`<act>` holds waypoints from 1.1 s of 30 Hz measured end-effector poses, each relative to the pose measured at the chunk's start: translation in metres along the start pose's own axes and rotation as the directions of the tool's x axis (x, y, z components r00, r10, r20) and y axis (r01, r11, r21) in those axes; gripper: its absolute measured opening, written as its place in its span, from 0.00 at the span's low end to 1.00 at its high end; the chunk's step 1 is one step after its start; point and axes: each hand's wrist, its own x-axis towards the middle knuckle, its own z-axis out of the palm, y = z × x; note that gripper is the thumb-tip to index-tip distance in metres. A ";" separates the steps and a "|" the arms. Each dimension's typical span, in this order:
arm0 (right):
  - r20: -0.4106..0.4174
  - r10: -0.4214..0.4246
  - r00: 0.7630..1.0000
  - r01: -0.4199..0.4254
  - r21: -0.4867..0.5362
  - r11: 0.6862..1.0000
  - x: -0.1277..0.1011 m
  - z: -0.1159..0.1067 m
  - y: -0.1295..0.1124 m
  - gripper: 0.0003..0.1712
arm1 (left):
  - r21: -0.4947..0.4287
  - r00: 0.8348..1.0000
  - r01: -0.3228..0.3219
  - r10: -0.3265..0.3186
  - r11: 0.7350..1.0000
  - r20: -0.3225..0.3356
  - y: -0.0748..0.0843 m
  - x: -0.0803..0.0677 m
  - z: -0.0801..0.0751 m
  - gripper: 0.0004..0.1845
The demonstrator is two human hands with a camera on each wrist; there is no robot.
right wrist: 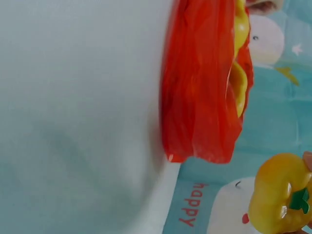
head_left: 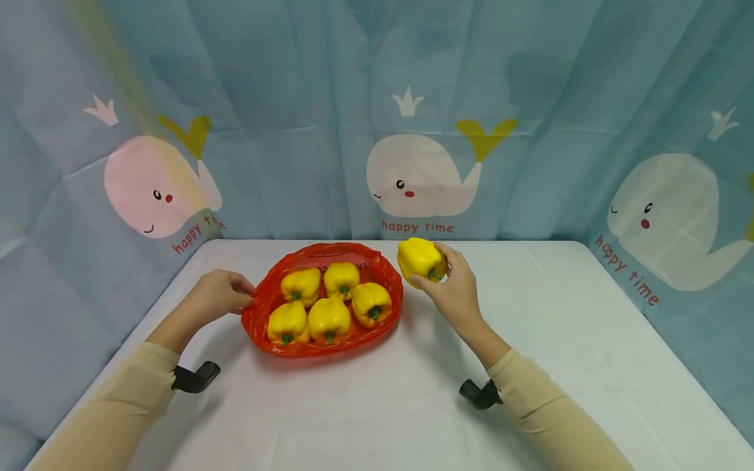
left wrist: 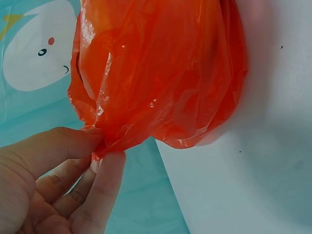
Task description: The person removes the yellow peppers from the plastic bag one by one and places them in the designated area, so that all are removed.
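A red plastic bag [head_left: 323, 348] sits wide-mouthed on the white table, with several yellow bell peppers [head_left: 329, 320] inside, green stems facing the front. My left hand [head_left: 216, 294] pinches the bag's left rim between thumb and fingers; in the left wrist view the thumb and fingertips meet on the gathered red plastic [left wrist: 156, 87]. Just right of the bag and above the table, my right hand [head_left: 456, 288] grips another yellow bell pepper [head_left: 417, 257]. The right wrist view catches that pepper [right wrist: 278, 195] at its lower right, with only bits of the fingers beside it.
The white table [head_left: 353, 418] ends at a light blue curtain [head_left: 294, 183] printed with whales, which rises behind it and along both sides. A black wrist mount [head_left: 197, 377] juts from the left sleeve, and a similar black mount [head_left: 480, 394] from the right.
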 end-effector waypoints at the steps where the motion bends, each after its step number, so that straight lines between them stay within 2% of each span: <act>1: -0.004 0.011 1.000 -0.011 -0.008 1.000 0.001 -0.001 0.002 0.40 | 0.001 1.000 0.000 0.000 1.000 0.001 0.000 0.000 0.000 0.15; 9: -0.045 0.024 0.999 -0.025 -0.031 0.999 0.004 -0.012 0.014 0.43 | -0.008 1.000 -0.005 0.005 1.000 -0.006 0.000 0.001 0.000 0.14; 18: -0.071 0.063 0.996 -0.068 -0.070 0.995 0.008 -0.021 0.026 0.42 | -0.011 1.000 -0.005 0.005 1.000 -0.005 -0.001 -0.001 0.002 0.14; 33: -0.106 0.172 0.979 -0.181 -0.082 0.980 0.016 -0.031 0.050 0.43 | -0.011 1.000 -0.014 0.014 1.000 0.002 0.002 -0.005 0.001 0.14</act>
